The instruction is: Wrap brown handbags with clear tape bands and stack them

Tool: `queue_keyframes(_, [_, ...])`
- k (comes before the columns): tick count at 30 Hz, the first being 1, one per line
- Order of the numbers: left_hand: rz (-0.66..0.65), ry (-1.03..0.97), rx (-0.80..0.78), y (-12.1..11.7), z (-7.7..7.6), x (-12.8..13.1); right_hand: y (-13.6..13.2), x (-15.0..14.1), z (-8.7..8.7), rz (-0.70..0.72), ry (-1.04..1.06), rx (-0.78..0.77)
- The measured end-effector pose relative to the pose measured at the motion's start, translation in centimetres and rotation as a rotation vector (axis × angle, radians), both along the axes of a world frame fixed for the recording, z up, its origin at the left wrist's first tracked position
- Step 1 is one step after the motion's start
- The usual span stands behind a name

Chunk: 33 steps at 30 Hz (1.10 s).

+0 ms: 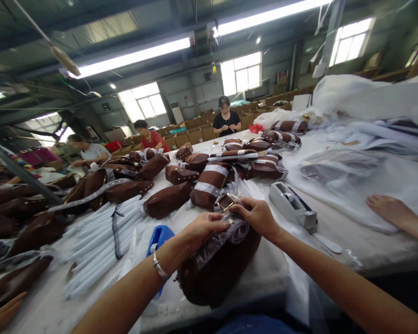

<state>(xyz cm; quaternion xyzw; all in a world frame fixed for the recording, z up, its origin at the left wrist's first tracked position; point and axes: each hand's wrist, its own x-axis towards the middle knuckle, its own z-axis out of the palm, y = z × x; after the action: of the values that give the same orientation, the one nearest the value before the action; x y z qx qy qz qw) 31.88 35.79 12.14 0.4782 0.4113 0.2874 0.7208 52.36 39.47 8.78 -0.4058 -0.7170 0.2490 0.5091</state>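
Note:
A brown bag [226, 269] lies at the front edge of the table, directly under my hands. On top of it sits a bundle of clear plastic wrap [237, 233], folded around a strap. My right hand [259, 217] pinches the strap end beside a gold-coloured buckle [225, 202]. Thumb and fingers of my left hand [205, 227] are pressed together on the plastic-wrapped strap, just left of the buckle. A silver bracelet [159, 265] circles my left wrist. What lies under the fingertips is partly hidden.
A blue tape dispenser [159, 239] stands left of the bag, a grey tape dispenser [292, 206] right of it. White rolls [102, 241] and several brown bags [209, 185] cover the table. Another person's hand [392, 211] rests at right; co-workers [226, 120] sit beyond the table.

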Motion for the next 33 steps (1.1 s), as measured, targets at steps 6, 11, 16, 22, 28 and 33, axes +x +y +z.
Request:
queue_keyframes(6, [0.019,0.039,0.097,0.2,-1.0,-0.1,-0.2,0.0,0.4,-0.051,-0.249,0.239])
queue_keyframes(11, [0.041,0.038,0.168,0.7,-1.3,-0.7,-1.1,0.4,-0.1,0.144,-0.330,0.539])
queue_keyframes(16, [0.026,0.030,0.143,0.8,-1.6,-0.8,-1.9,1.0,-0.8,0.163,-0.334,0.606])
queue_keyframes(22, [-0.003,0.022,0.136,1.1,-1.9,-0.2,-2.7,0.7,-1.0,0.121,-0.298,0.605])
queue_keyframes(28, [-0.037,0.006,0.127,1.2,-1.7,-0.3,-4.0,-0.5,-2.6,0.180,-0.307,0.588])
queue_keyframes(33, [-0.070,-0.009,0.101,1.1,-1.3,-0.3,-4.1,-0.4,-3.2,0.201,-0.300,0.609])
